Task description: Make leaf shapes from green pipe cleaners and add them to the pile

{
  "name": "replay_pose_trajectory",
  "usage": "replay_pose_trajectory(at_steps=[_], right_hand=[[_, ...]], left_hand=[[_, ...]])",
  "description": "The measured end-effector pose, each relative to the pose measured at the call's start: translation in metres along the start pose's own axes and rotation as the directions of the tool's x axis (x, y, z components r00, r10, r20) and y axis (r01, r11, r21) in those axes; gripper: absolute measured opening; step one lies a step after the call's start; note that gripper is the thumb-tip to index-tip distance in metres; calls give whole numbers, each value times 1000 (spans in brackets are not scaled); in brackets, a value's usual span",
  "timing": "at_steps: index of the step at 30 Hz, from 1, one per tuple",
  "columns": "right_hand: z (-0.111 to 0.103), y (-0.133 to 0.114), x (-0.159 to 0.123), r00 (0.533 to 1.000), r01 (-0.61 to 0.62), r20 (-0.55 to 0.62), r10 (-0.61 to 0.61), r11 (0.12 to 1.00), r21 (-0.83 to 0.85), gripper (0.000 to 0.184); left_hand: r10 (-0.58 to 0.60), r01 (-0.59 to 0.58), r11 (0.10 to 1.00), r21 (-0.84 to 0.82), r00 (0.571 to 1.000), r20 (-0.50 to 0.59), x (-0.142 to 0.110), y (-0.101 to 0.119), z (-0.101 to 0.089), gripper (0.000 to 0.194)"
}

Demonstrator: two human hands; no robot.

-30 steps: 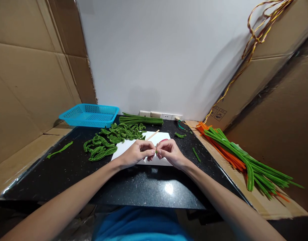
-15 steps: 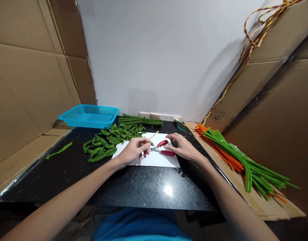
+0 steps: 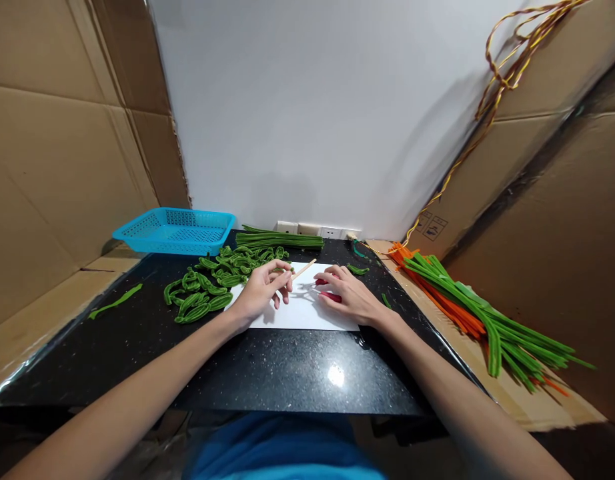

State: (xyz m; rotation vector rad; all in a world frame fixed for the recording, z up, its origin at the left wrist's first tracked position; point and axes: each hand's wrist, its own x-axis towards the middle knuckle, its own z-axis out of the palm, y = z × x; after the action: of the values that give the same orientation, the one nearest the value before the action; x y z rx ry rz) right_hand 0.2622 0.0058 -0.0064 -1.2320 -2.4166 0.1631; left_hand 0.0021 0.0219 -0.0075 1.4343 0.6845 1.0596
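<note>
The two hands, fingertip to fingertip a second ago, are now parted over the paper (image 3: pixel 302 320). The right hand (image 3: pixel 350 293), beside the pliers (image 3: pixel 331 297) half a second ago, now lies over their red handles, so the work seems to pass from bare fingertips to the tool.

The right fingers are bent and somewhat spread, touching or just above the handles; I cannot tell whether they clamp them. The handles look spread, and the pliers' tips point toward the left hand (image 3: pixel 262 287). That hand is half curled, thumb near the forefinger; whether a small green bit sits between them cannot be told.

Just right of the right hand is a short green piece (image 3: pixel 386 301). Well off to its right, on cardboard, lie green strips (image 3: pixel 517 340) over orange strips (image 3: pixel 452 307). Left of the left hand spreads a pile of green loops (image 3: pixel 195 293). Just beyond the left fingertips slants the stick (image 3: pixel 305 268). Past the loops, farther from both hands, are a bundle (image 3: pixel 282 240) of dark green stems and, to its left, the blue basket (image 3: pixel 172 249).
</note>
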Motion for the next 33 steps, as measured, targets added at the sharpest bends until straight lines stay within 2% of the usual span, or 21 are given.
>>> replay_pose_trajectory(at_steps=[3, 5, 12, 17, 23, 27, 33], right_hand=[[-3, -5, 0, 991, -45, -114, 75, 969, 244, 36], [-4, -12, 1, 984, -25, -151, 90, 920, 391, 37], [1, -35, 5, 995, 58, -95, -3, 812, 580, 38], [4, -35, 4, 996, 61, -92, -10, 820, 570, 36], [2, -36, 3, 987, 80, -162, 8, 846, 528, 34], [2, -38, 3, 982, 104, -186, -12, 865, 490, 29], [2, -42, 4, 977, 114, -211, -32, 913, 391, 20]], left_hand=[[83, -81, 994, 74, 996, -20, -2, 1, 0, 30], [117, -115, 989, 95, 993, -22, -3, 2, 1, 27], [233, -232, 967, 109, 973, 2, -3, 3, 0, 21], [263, -261, 959, 112, 965, -3, -4, 4, 0, 18], [246, -244, 966, 87, 969, -5, -4, 6, 2, 20], [248, -246, 967, 65, 968, -25, -4, 8, 2, 23], [247, -247, 966, 71, 969, 9, -4, 8, 2, 23]])
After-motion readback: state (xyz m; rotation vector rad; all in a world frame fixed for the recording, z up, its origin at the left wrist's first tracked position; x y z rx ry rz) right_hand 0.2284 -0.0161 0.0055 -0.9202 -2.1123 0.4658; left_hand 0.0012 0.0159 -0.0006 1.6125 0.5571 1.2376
